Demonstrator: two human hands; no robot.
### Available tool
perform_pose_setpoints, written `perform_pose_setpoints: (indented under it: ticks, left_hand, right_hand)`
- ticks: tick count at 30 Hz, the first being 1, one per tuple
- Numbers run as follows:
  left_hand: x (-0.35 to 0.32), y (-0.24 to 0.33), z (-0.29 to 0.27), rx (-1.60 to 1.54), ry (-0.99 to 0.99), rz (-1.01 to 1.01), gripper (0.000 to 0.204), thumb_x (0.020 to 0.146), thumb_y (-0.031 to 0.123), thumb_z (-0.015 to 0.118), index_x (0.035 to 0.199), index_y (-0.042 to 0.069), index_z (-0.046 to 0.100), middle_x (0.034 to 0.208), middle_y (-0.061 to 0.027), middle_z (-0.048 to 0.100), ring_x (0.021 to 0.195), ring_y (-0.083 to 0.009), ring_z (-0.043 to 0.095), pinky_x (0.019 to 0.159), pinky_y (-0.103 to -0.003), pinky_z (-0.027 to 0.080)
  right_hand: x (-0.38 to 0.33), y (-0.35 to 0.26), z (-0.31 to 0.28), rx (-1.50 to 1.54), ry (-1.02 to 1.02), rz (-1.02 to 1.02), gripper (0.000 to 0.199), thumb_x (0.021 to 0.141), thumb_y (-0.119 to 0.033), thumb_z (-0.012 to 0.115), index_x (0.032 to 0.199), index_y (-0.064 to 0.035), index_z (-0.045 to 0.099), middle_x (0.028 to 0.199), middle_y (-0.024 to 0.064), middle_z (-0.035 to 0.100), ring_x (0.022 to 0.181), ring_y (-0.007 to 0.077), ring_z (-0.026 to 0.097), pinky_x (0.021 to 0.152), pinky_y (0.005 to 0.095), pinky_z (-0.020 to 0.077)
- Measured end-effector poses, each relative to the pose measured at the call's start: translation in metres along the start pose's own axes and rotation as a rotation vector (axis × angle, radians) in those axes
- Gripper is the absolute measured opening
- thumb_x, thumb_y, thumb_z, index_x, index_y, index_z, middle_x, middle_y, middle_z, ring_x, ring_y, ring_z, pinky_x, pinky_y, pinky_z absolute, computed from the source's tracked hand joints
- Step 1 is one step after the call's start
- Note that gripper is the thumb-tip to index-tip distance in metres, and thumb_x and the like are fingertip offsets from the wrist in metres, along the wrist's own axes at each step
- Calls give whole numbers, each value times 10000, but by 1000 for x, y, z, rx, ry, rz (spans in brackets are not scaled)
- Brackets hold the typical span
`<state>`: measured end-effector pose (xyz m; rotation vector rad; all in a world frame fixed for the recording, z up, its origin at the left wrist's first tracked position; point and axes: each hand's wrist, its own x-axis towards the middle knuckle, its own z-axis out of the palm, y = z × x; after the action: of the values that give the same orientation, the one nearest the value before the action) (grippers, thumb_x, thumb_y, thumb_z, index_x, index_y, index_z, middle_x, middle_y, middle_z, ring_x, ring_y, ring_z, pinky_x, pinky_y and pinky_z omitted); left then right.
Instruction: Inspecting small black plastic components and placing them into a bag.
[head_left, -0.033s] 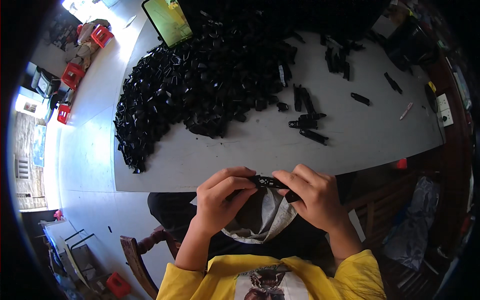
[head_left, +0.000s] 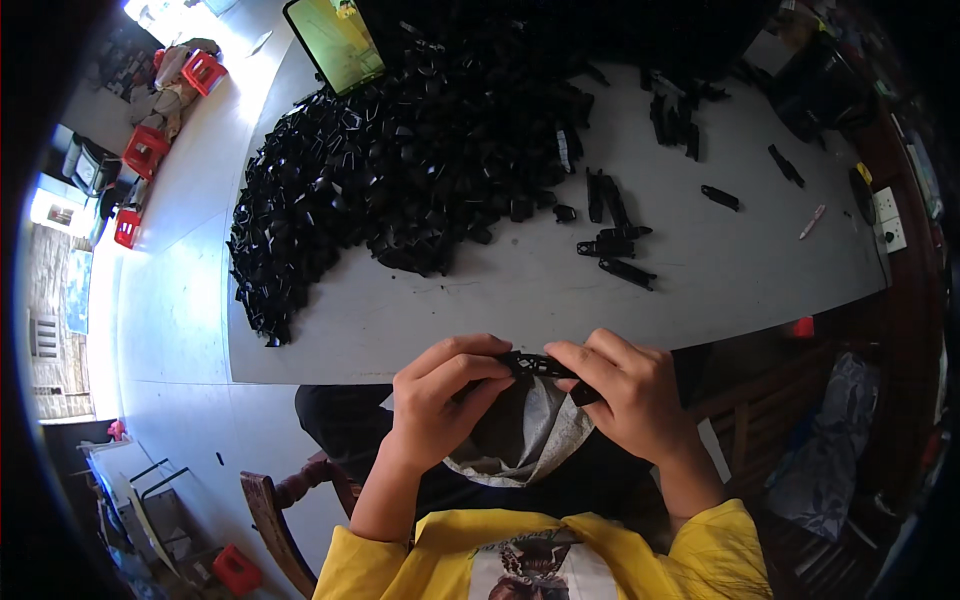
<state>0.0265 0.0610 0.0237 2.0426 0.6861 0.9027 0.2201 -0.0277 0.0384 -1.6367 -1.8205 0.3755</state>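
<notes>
My left hand (head_left: 440, 400) and my right hand (head_left: 625, 395) both pinch one small black plastic part (head_left: 535, 365), held level between the fingertips just off the near edge of the grey table (head_left: 450, 320). Under the hands a grey cloth (head_left: 530, 440) lies on my lap. A big heap of the same black plastic parts (head_left: 400, 170) covers the far left of the table. A few single black parts (head_left: 615, 245) lie apart on the table, a short way beyond my right hand.
A green-screened tablet (head_left: 335, 45) leans at the far edge behind the heap. A pen (head_left: 812, 222) and a white socket block (head_left: 888, 222) lie at the table's right end. Red stools (head_left: 150, 150) stand on the floor to the left, a wooden chair (head_left: 275, 520) beside me.
</notes>
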Motion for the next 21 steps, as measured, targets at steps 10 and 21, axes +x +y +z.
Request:
perform_pose_setpoints:
  ticks: [10, 21]
  left_hand:
    - [-4, -1, 1, -435, -126, 51, 194, 883, 159, 624, 836, -24, 667, 1017, -180, 675, 905, -294, 671, 846, -384, 518]
    - [-20, 12, 25, -740, -224, -117, 503, 1002, 314, 406, 796, -53, 682, 914, -219, 689, 891, -333, 670, 851, -413, 512]
  right_hand:
    - [-6, 2, 0, 117, -179, -119, 332, 684, -101, 736, 1007, -114, 658, 754, 38, 564, 637, 210, 621, 516, 315, 474]
    - [-26, -13, 33, 66, -154, -365, 138, 813, -208, 658, 905, -108, 675, 696, 13, 612, 585, 169, 634, 485, 284, 506]
